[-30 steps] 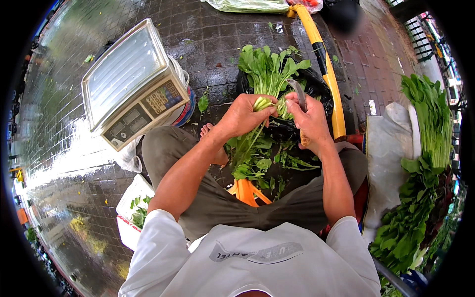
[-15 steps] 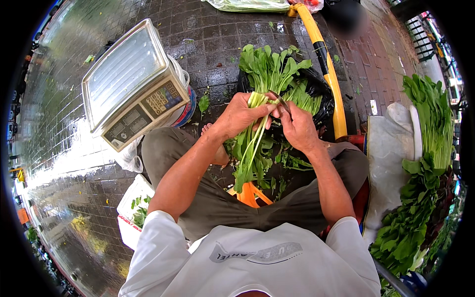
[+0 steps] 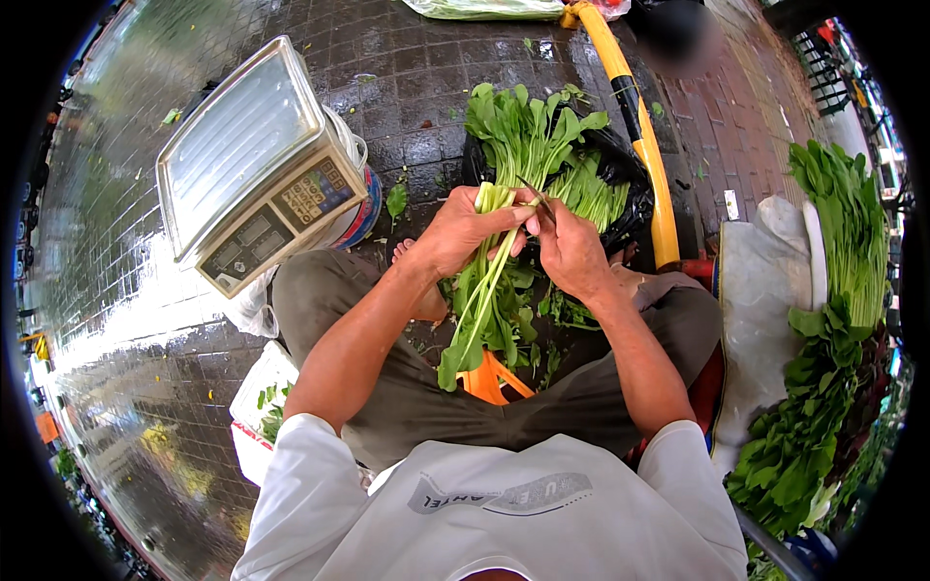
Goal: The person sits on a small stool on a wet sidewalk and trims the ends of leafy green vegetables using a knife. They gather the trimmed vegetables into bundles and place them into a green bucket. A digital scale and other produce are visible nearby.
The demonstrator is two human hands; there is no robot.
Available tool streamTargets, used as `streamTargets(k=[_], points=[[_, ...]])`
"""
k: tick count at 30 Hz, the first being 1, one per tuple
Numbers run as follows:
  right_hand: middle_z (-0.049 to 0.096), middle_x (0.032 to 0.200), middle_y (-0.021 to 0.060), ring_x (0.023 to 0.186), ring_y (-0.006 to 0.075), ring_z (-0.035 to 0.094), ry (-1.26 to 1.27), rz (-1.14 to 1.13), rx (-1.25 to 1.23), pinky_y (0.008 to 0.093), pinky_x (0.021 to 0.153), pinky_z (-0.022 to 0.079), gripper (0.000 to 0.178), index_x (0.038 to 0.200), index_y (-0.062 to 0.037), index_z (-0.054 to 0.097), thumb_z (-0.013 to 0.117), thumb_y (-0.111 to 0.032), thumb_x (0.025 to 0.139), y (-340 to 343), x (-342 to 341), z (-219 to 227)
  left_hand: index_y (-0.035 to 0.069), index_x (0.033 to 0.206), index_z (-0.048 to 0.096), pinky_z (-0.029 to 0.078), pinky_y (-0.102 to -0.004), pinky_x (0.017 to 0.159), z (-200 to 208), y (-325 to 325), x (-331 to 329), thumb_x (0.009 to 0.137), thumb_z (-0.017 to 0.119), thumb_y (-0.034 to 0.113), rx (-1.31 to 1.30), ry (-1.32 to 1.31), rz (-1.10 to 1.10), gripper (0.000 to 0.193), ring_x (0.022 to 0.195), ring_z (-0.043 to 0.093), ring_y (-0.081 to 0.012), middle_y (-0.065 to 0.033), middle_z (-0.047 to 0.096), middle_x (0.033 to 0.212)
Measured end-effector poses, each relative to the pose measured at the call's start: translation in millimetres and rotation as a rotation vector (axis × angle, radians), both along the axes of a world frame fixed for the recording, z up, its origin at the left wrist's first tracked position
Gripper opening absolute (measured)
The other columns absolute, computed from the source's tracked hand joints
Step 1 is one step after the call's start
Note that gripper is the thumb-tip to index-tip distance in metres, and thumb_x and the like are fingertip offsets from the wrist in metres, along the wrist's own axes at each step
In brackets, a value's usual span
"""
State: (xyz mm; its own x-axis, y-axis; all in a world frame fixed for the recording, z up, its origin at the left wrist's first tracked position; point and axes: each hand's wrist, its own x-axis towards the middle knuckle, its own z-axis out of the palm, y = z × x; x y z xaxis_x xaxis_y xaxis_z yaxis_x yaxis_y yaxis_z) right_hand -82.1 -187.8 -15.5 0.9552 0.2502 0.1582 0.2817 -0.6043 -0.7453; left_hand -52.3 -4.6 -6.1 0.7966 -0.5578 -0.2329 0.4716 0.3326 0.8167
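Observation:
Between my knees, my left hand (image 3: pixel 451 232) is closed around several pale green stems of leafy greens (image 3: pixel 474 312). Their leafy ends hang down toward my lap. My right hand (image 3: pixel 573 256) grips a small knife (image 3: pixel 534 193) whose dark, narrow blade points up and left, close to the stems. The fingertips of both hands nearly meet there, and the handle is hidden in my right hand. Just beyond the hands, a heap of leafy greens (image 3: pixel 521 128) rests in a black plastic bag (image 3: pixel 636 198).
A scale (image 3: pixel 247 145) stands on a bucket (image 3: pixel 366 211) at the left. A yellow and black metal bar (image 3: pixel 662 208) runs along the right of the bag. More bunched greens (image 3: pixel 852 247) lie at far right, beside a pale grey cover (image 3: pixel 760 310). Wet paving (image 3: pixel 417 58) surrounds me.
The leafy ends of the held stems have swung a little left and closer to me. The knife blade has turned to lie flatter across the stems. Both hands stay in nearly the same place.

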Motion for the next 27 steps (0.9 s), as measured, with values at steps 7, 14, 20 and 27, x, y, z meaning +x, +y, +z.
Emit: streamTargets(k=[7, 14, 20, 27], points=[[0.064, 0.077, 0.0137, 0.072, 0.0280, 0.067, -0.037, -0.019, -0.048, 0.0357, 0.065, 0.052, 0.026, 0.118, 0.0032, 0.054, 0.046, -0.005, 0.094, -2.4, 1.6, -14.5, -0.003, 0.114, 0.060, 0.037, -0.0218, 0.043, -2.3, 2.4, -0.9, 0.091, 0.063, 0.016, -0.077, 0.002, -0.062, 0.030, 0.062, 0.058, -0.0111, -0.0077, 0.065, 0.083], [0.060, 0.070, 0.0209, 0.058, 0.0353, 0.059, 0.146, -0.134, 0.022, 0.0430, 0.053, 0.043, 0.030, 0.122, -0.0016, 0.049, 0.050, -0.009, 0.093, -10.3, 10.5, -25.2, -0.003, 0.116, 0.058, 0.041, -0.0196, 0.046, -1.2, 9.5, 12.4, 0.093, 0.060, 0.015, 0.273, -0.103, 0.107, 0.030, 0.065, 0.061, -0.0089, -0.0048, 0.065, 0.083], [0.060, 0.073, 0.0226, 0.063, 0.0353, 0.058, 0.524, 0.085, -0.450, 0.0460, 0.061, 0.044, 0.065, 0.148, -0.0184, 0.024, 0.048, -0.003, 0.090, -16.5, 7.9, -76.8, -0.002, 0.105, 0.060, 0.041, -0.0203, 0.045, 0.3, 20.3, 21.4, 0.093, 0.059, 0.015, 0.333, -0.095, 0.325, 0.021, 0.064, 0.063, -0.0104, -0.0057, 0.064, 0.080], [0.061, 0.081, 0.0231, 0.066, 0.0349, 0.059, 0.462, 0.095, -0.474, 0.0451, 0.064, 0.046, 0.059, 0.143, -0.0173, 0.034, 0.052, -0.006, 0.089, -21.6, 7.0, -124.0, -0.002, 0.101, 0.059, 0.040, -0.0200, 0.045, 5.5, 21.4, 20.9, 0.093, 0.059, 0.014, 0.308, -0.131, 0.418, 0.018, 0.062, 0.061, -0.0098, -0.0062, 0.064, 0.075]])
